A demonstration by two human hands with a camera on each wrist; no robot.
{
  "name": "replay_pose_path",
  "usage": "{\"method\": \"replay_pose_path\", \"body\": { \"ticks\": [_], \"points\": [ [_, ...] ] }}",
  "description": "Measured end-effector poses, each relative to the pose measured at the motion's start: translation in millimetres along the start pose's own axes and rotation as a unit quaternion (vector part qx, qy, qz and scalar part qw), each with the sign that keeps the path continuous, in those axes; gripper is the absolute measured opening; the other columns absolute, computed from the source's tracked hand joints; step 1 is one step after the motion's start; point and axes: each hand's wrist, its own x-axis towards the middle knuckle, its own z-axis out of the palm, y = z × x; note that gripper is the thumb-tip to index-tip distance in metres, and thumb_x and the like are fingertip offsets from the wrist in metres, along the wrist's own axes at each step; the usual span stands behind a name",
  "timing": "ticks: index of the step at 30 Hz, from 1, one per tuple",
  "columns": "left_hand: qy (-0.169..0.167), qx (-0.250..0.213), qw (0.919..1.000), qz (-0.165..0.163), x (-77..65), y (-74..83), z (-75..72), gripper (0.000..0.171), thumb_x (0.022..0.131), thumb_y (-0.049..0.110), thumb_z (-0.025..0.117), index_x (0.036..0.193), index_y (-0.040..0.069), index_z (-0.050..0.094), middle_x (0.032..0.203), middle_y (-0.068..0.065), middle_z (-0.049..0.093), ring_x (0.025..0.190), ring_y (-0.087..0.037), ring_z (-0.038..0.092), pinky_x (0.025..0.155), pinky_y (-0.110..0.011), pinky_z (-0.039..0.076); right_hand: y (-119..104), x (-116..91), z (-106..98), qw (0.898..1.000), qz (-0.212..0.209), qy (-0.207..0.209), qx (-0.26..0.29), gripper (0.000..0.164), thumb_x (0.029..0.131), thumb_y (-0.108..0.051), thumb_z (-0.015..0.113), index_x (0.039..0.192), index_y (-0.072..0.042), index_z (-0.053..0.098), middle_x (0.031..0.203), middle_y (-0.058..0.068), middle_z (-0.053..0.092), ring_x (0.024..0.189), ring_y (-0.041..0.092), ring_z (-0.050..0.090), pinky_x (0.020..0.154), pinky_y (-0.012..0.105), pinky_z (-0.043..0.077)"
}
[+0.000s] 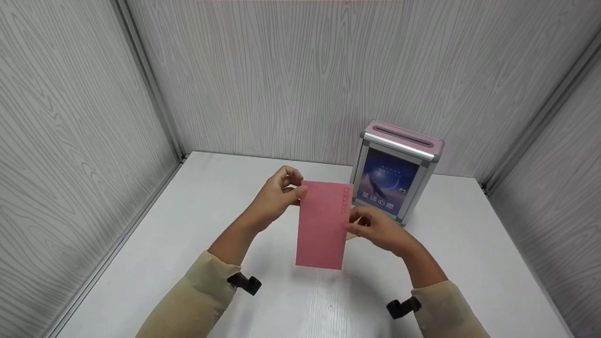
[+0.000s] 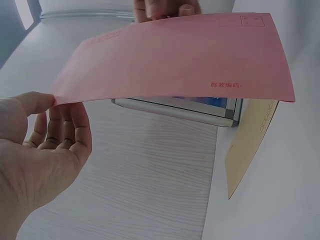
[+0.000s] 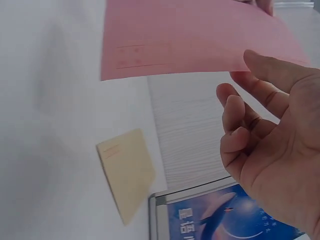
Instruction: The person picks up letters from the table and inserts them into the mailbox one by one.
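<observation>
A pink envelope (image 1: 324, 230) with printed red boxes is held up above the white table, its long side roughly upright in the head view. My left hand (image 1: 281, 195) pinches its upper left corner between thumb and fingers. On the opposite long edge, about halfway down, my right hand (image 1: 378, 229) pinches it too. Red printed characters show on the envelope (image 2: 175, 62) in the left wrist view. Behind it, a tan envelope (image 3: 129, 172) lies on the table, mostly hidden in the head view.
A silver-framed box (image 1: 387, 180) with a slot (image 1: 403, 136) in its pink top and a blue picture on its front stands at the back right of the white table (image 1: 188, 220). Wood-grain panels (image 1: 281, 80) enclose the table at the back and sides.
</observation>
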Motion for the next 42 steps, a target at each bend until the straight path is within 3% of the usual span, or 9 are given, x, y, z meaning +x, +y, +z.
{"method": "replay_pose_path", "body": {
  "ticks": [9, 18, 24, 35, 42],
  "points": [
    [-0.024, 0.058, 0.9978, 0.018, 2.6, 2.4, 15.1, 0.028, 0.109, 0.021, 0.067, 0.131, 0.01, 0.055, 0.128, -0.01, 0.066, 0.113, -0.022, 0.07, 0.097, -0.034, 0.062, -10, -16, -18, 0.997, 0.002, 0.076, 0.033, 0.011, 0.107, -0.018, 0.069, 0.114, -0.01, 0.072, 0.107, 0.008, 0.071, 0.097, 0.023, 0.062, 0.082, 0.026, 0.056],
    [-0.035, 0.133, 0.9901, 0.029, 1.5, 3.4, 23.4, 0.018, 0.111, 0.026, 0.064, 0.124, 0.014, 0.065, 0.121, -0.004, 0.068, 0.104, -0.019, 0.064, 0.087, -0.035, 0.057, -11, -26, -26, 0.993, -0.012, 0.106, 0.045, 0.013, 0.108, -0.017, 0.068, 0.114, -0.006, 0.069, 0.106, 0.006, 0.07, 0.097, 0.024, 0.061, 0.082, 0.025, 0.056],
    [-0.055, 0.109, 0.9922, 0.023, 6.1, 14.7, 27.6, 0.018, 0.112, 0.024, 0.062, 0.124, 0.011, 0.063, 0.122, -0.007, 0.066, 0.111, -0.02, 0.065, 0.095, -0.043, 0.065, -23, -32, -38, 0.992, -0.021, 0.124, 0.012, 0.013, 0.108, -0.017, 0.068, 0.116, -0.006, 0.069, 0.106, 0.008, 0.07, 0.094, 0.023, 0.063, 0.079, 0.023, 0.056],
    [-0.093, 0.064, 0.9933, 0.025, 14.2, 50.0, 35.7, 0.014, 0.114, 0.017, 0.056, 0.127, 0.01, 0.056, 0.132, -0.017, 0.06, 0.119, -0.029, 0.071, 0.092, -0.045, 0.068, -51, -44, -63, 0.99, -0.034, 0.138, -0.02, 0.013, 0.111, -0.013, 0.063, 0.12, -0.004, 0.064, 0.112, 0.016, 0.068, 0.092, 0.021, 0.065, 0.077, 0.024, 0.059],
    [-0.088, 0.054, 0.9939, 0.039, 20.9, 72.1, 43.8, 0.014, 0.114, 0.015, 0.055, 0.127, 0.01, 0.056, 0.13, -0.015, 0.059, 0.117, -0.027, 0.07, 0.099, -0.04, 0.065, -63, -50, -75, 0.989, -0.058, 0.136, 0.003, 0.016, 0.113, -0.009, 0.057, 0.125, 0.001, 0.057, 0.118, 0.019, 0.067, 0.096, 0.021, 0.071, 0.085, 0.026, 0.063]
  ]
}}
